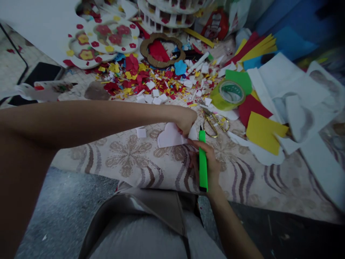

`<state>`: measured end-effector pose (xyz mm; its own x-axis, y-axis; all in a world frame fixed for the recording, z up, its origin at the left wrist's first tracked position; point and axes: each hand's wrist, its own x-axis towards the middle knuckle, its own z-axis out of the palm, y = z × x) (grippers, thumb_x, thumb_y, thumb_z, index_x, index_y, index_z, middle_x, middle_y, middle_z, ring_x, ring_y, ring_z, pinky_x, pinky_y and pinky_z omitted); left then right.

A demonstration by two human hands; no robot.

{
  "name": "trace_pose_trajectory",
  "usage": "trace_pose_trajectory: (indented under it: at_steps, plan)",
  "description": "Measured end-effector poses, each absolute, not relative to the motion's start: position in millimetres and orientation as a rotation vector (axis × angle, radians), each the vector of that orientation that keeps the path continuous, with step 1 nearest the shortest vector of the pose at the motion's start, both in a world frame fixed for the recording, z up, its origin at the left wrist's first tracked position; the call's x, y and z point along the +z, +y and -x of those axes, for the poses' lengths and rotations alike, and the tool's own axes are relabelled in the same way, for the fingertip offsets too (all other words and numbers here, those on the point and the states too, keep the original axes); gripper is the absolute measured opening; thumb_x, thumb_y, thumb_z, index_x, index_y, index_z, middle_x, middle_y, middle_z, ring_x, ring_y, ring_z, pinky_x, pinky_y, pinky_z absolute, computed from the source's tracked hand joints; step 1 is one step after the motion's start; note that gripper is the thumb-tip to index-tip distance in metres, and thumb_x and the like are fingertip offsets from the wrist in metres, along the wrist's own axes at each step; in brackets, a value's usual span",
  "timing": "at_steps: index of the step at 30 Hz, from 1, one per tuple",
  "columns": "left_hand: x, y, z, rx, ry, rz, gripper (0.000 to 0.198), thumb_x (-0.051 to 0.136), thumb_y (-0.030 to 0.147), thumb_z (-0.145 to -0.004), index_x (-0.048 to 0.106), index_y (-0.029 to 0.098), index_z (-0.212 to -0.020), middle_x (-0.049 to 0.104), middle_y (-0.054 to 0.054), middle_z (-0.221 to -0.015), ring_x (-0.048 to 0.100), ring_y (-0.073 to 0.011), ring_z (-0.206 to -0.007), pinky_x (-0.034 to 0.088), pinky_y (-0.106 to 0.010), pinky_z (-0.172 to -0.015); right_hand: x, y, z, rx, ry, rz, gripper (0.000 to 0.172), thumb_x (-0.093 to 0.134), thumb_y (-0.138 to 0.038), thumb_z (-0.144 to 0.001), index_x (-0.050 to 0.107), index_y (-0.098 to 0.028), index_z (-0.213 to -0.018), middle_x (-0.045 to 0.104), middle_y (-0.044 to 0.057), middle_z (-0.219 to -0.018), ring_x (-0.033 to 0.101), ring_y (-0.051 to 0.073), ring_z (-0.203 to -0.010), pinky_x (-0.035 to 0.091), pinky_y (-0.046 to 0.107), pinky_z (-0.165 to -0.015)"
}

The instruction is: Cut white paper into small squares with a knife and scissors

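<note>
My right hand (208, 166) is closed round a bright green utility knife (202, 162), its tip pointing away from me at the edge of a pale heart-shaped foam piece (169, 136) lying on the patterned mat (129, 158). My left hand (185, 119) reaches across from the left. Its fingers are curled down and press on the right edge of the heart piece. My left forearm crosses the whole left half of the view.
Gold-handled scissors (215, 122) lie just beyond the knife. A green tape roll (229, 94), red and yellow foam sheets (262, 131), white foam scraps and a heap of coloured cuttings (151, 81) cover the mat. Flower-decorated white shapes (105, 39) and a brown ring (161, 50) lie farther back.
</note>
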<state>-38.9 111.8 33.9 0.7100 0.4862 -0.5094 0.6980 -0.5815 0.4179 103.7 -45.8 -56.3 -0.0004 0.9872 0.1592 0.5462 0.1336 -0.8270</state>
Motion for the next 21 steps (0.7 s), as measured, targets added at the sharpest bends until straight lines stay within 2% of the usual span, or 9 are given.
trace_pose_trajectory:
  at_steps: [3,5,8,10,12,15,18,21]
  plan:
    - [35.5,109.4,38.8,-0.463,0.917,-2.318,0.016,0.069,0.018,-0.073,0.073,0.003,-0.074,0.067,-0.005,-0.063,0.053,-0.0094,-0.067,0.043,-0.027,-0.075,-46.0,-46.3,-99.5,0.707,-1.530,1.346,0.033,0.055,-0.034,-0.090,0.050,-0.028,-0.123,0.069,0.002,-0.086,0.056,0.014,-0.045,0.043,0.028,-0.041]
    - [36.5,108.0,38.9,-0.462,0.932,-2.338,0.017,0.067,0.019,-0.074,0.074,0.003,-0.077,0.069,-0.005,-0.067,0.054,-0.0093,-0.069,0.043,-0.027,-0.076,-36.6,-49.7,-102.4,0.660,-1.463,1.131,0.033,0.055,-0.040,-0.091,0.046,-0.028,-0.120,0.070,0.006,-0.099,0.055,0.013,-0.044,0.041,0.027,-0.038]
    - [37.3,109.1,37.1,-0.531,0.923,-2.354,0.023,0.063,0.022,-0.079,0.074,0.002,-0.083,0.069,-0.003,-0.069,0.056,-0.0094,-0.072,0.041,-0.025,-0.076,-24.7,-59.9,-115.0,0.657,-1.610,0.999,0.036,0.053,-0.050,-0.091,0.049,-0.027,-0.119,0.070,0.005,-0.091,0.054,0.014,-0.048,0.042,0.028,-0.043]
    - [37.6,112.1,34.7,-0.627,0.900,-2.341,0.023,0.064,0.024,-0.078,0.074,0.004,-0.085,0.069,-0.002,-0.070,0.059,-0.0112,-0.073,0.043,-0.024,-0.075,-21.6,-67.4,-122.9,0.604,-1.675,1.035,0.036,0.053,-0.050,-0.091,0.054,-0.025,-0.117,0.062,0.002,-0.081,0.051,0.014,-0.052,0.041,0.027,-0.045]
    - [37.5,115.8,32.2,-0.700,0.880,-2.328,0.021,0.067,0.025,-0.079,0.073,0.006,-0.084,0.069,-0.003,-0.073,0.061,-0.0133,-0.074,0.046,-0.025,-0.074,-23.0,-72.5,-125.9,0.569,-1.772,1.071,0.033,0.053,-0.047,-0.090,0.058,-0.024,-0.113,0.055,0.001,-0.078,0.052,0.015,-0.059,0.042,0.028,-0.049]
    - [36.1,119.7,30.2,-0.789,0.848,-2.335,0.022,0.066,0.031,-0.085,0.069,0.009,-0.090,0.069,-0.005,-0.089,0.063,-0.0163,-0.082,0.052,-0.031,-0.076,-29.7,-74.2,-120.6,0.502,-1.986,1.130,0.025,0.056,-0.032,-0.088,0.058,-0.024,-0.112,0.055,0.002,-0.085,0.057,0.015,-0.067,0.046,0.027,-0.053]
    - [33.2,121.1,30.5,-0.848,0.819,-2.346,0.026,0.061,0.035,-0.090,0.063,0.012,-0.102,0.065,-0.006,-0.105,0.063,-0.0181,-0.092,0.054,-0.036,-0.079,-35.9,-72.2,-111.0,0.451,-2.077,1.188,0.028,0.057,-0.020,-0.085,0.056,-0.027,-0.113,0.055,0.001,-0.089,0.060,0.015,-0.072,0.048,0.025,-0.056]
    - [31.0,120.9,31.4,-0.852,0.799,-2.358,0.026,0.061,0.034,-0.090,0.063,0.012,-0.104,0.064,-0.007,-0.109,0.062,-0.0191,-0.095,0.054,-0.036,-0.080,-38.8,-70.1,-105.2,0.490,-2.080,1.208,0.035,0.054,-0.014,-0.084,0.053,-0.028,-0.117,0.056,0.001,-0.092,0.062,0.016,-0.078,0.050,0.026,-0.062]
